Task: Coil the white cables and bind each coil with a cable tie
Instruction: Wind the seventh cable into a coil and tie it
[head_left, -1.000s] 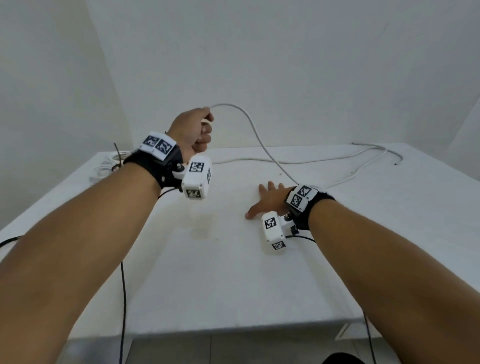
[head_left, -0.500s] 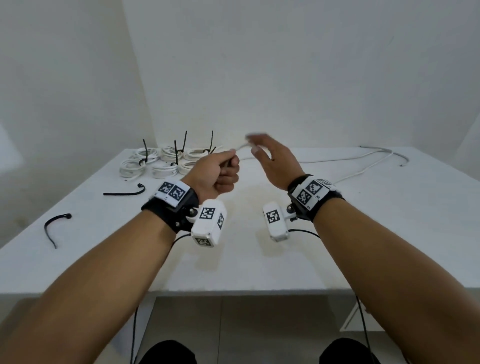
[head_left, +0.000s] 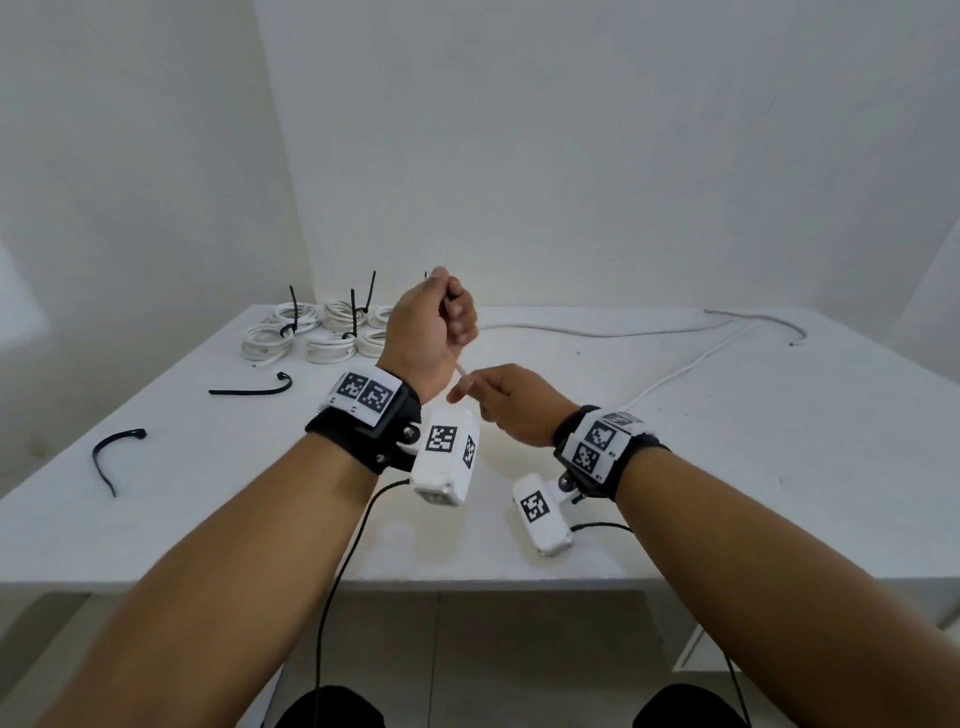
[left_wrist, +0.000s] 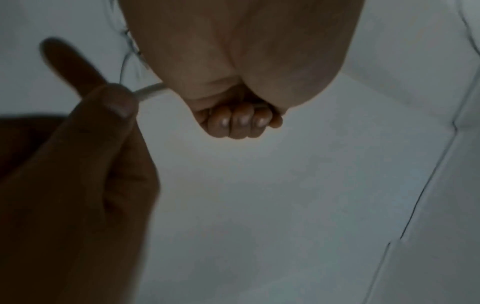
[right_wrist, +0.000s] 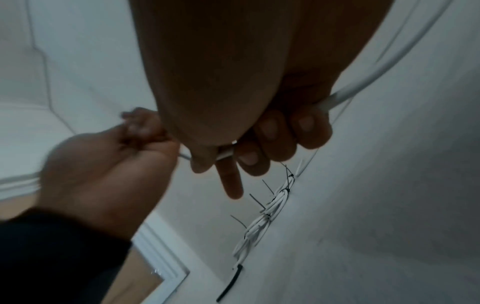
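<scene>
My left hand is raised over the middle of the table in a fist, gripping the white cable. Just below it, my right hand pinches a short stretch of the same cable that comes out under the fist. In the left wrist view the left hand's curled fingers show, and the right hand's fingertips hold the cable. The right wrist view has the cable running through my right hand's curled fingers. The rest of the cable trails loose to the back right.
Several bound white coils with black ties sticking up sit at the table's back left, also visible as coils in the right wrist view. Two loose black cable ties lie on the left. The table's front edge is near my forearms.
My right hand, open and raised half a second ago, has dropped under the left fist and taken hold of the cable. The left fist has risen slightly, still gripping.
</scene>
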